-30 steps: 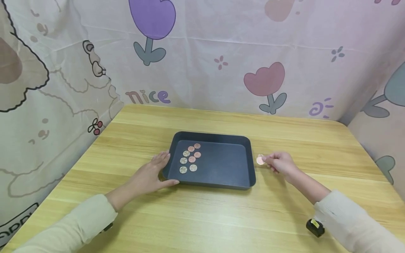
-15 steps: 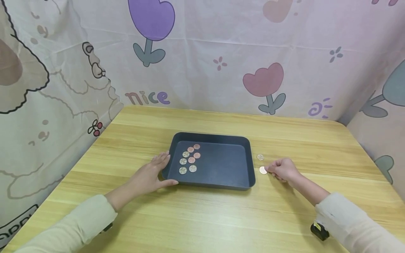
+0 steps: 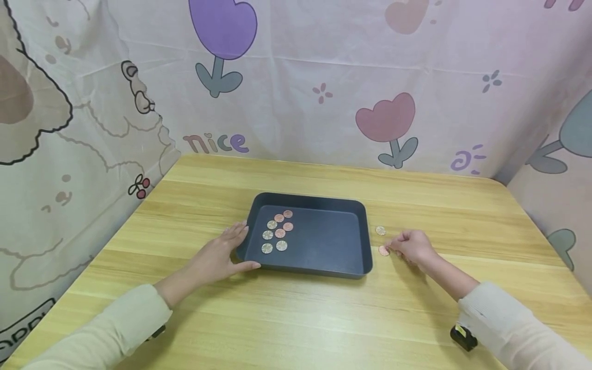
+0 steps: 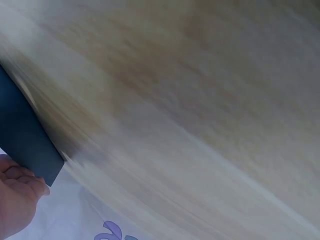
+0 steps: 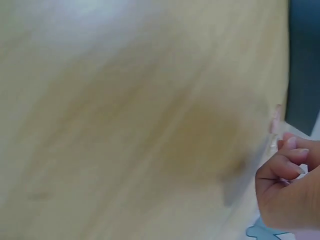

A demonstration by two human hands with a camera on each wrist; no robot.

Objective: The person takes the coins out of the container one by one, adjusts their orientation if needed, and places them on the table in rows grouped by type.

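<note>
In the head view my left hand (image 3: 221, 253) rests against the left side of a dark rectangular tray (image 3: 342, 239), its fingers along the side wall and its thumb at the front edge. Several gold-coloured coins (image 3: 266, 248) and several copper-coloured coins (image 3: 288, 226) lie in rows in the tray's left half. Right of the tray, my right hand (image 3: 411, 247) pinches a copper-coloured coin (image 3: 383, 250) between thumb and fingers. The right wrist view shows this coin (image 5: 275, 120) edge-on at the fingertips. A gold-coloured coin (image 3: 380, 230) lies on the table just behind it.
The tray stands on a light wooden table (image 3: 296, 318). A printed cloth (image 3: 296, 103) hangs behind the table and along both sides. Under the right sleeve a small black device (image 3: 463, 337) shows at the wrist.
My right hand has moved slightly toward the near side with the copper-coloured coin, uncovering the gold-coloured coin behind it. The pinched coin's tilt has changed. My left hand and the tray have stayed put.
</note>
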